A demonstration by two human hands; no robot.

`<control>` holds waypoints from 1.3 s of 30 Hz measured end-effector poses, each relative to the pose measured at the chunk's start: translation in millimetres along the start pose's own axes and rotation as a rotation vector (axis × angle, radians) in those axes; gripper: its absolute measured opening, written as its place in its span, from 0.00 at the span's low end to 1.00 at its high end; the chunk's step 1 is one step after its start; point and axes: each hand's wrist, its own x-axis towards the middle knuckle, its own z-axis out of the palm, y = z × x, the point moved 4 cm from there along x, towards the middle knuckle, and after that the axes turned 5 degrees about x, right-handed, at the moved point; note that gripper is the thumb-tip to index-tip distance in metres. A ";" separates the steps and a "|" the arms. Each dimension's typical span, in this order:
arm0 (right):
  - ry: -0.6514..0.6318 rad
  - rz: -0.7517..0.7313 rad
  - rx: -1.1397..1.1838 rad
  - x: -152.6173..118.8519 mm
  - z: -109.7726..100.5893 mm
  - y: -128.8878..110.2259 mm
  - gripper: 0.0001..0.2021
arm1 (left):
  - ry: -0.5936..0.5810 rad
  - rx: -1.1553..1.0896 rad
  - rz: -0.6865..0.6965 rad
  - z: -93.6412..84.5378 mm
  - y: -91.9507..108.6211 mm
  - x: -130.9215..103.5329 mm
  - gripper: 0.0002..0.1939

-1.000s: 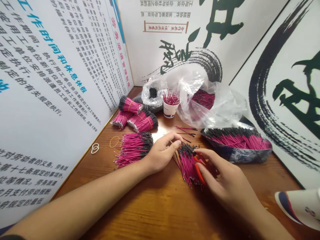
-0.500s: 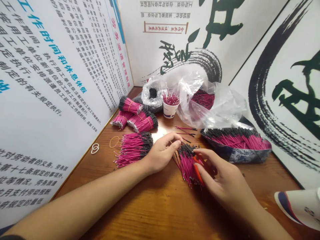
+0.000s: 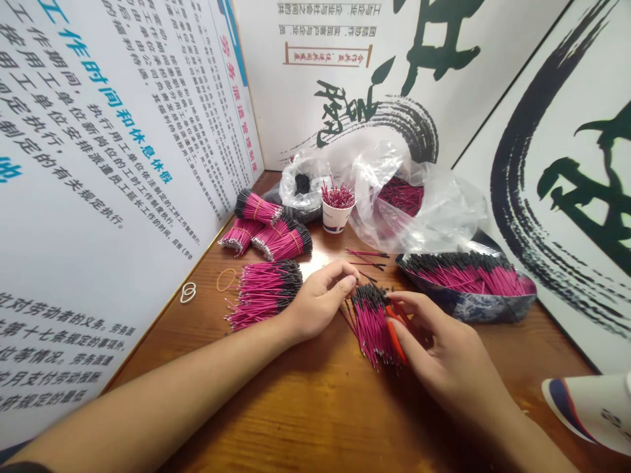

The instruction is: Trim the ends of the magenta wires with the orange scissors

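Orange tool was pinched by the right hand, angled inward; the left hand had fingertips pressed together, and pink wires lay between the hands.

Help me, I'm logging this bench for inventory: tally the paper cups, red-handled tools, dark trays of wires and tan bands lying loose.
Paper cups: 2 (one at the back, one at the right edge)
Red-handled tool: 1
Dark tray: 1
Loose tan band: 1
Total: 5

Printed wall panels, white cup at lower right
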 end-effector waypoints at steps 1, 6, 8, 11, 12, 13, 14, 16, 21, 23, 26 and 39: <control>-0.005 0.005 0.005 0.2 0.2 0.3 0.11 | 0.003 -0.008 0.000 0.1 -0.3 -0.2 0.08; -0.035 -0.010 0.009 0.1 -1.4 -1.9 0.11 | 0.041 -0.068 -0.004 0.4 -2.3 -1.5 0.08; -0.067 -0.019 0.019 -0.9 -1.4 -3.7 0.11 | 0.055 -0.086 -0.005 0.2 -2.9 -1.5 0.08; -0.103 -0.021 0.049 -2.0 -0.7 -6.2 0.12 | 0.069 -0.095 0.009 -0.6 -3.0 -1.3 0.07; -0.104 -0.022 0.054 -1.9 -0.6 -7.0 0.12 | 0.070 -0.097 0.021 -0.8 -2.8 -1.3 0.07; -0.101 -0.022 0.054 -1.7 -0.7 -7.7 0.12 | 0.069 -0.099 0.033 -0.9 -2.6 -1.3 0.06; -0.099 -0.022 0.050 -1.3 -0.8 -8.3 0.12 | 0.067 -0.101 0.045 -0.9 -2.4 -1.5 0.06; -0.096 -0.021 0.037 -0.4 -1.2 -9.1 0.11 | 0.065 -0.095 0.055 -0.9 -2.5 -1.8 0.07; -0.106 -0.005 0.053 -0.2 -0.8 -7.9 0.11 | 0.074 -0.070 -0.019 -0.9 -4.7 -1.7 0.11; -0.125 0.001 0.062 -1.1 0.4 -7.2 0.12 | 0.073 -0.074 -0.026 -0.7 -4.1 -1.7 0.11; -0.117 -0.001 0.067 -2.3 0.5 -7.3 0.12 | 0.084 -0.041 -0.005 -1.0 -1.6 -2.5 0.09; -0.019 -0.059 0.036 -0.8 -2.4 -8.8 0.11 | 0.077 0.103 0.048 0.9 6.0 -5.2 0.06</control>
